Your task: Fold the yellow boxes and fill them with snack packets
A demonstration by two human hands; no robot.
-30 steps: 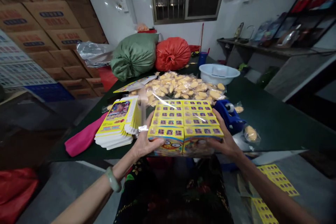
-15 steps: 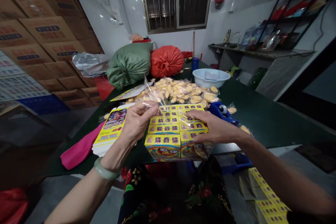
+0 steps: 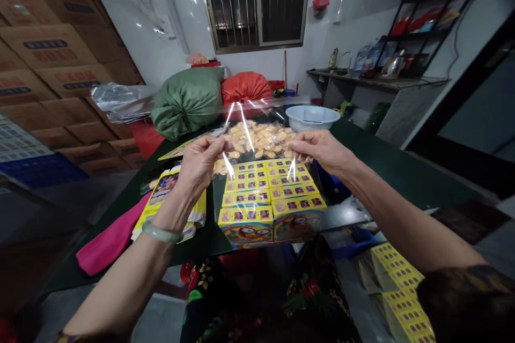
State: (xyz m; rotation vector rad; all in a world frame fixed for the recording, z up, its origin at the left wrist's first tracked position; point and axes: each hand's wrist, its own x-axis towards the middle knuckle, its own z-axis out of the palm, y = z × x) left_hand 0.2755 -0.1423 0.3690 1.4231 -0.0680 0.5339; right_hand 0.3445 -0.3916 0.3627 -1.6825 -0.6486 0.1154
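A clear plastic bag [image 3: 245,126] is stretched between my two hands above the table. My left hand [image 3: 203,163], with a pale green bangle on the wrist, pinches one side of it. On the other side my right hand [image 3: 319,150] pinches the film between thumb and fingers. Below and between the hands stand two rows of small yellow printed boxes [image 3: 247,214], packed side by side at the front table edge. The film's lower part overlaps the far boxes in view; whether it touches them I cannot tell.
Wrapped yellow pieces [image 3: 265,142] lie heaped behind the boxes. Flat yellow cartons [image 3: 161,198] and a pink cloth [image 3: 112,238] are at the left. A blue tape dispenser [image 3: 332,182] sits right, a pale basin [image 3: 311,116] farther back. Green [image 3: 187,99] and red sacks [image 3: 245,86] stand behind.
My right hand has left the box tops and risen to grip the film. The film, earlier bunched at my left hand, is now spread wide between both hands. The view has shifted slightly.
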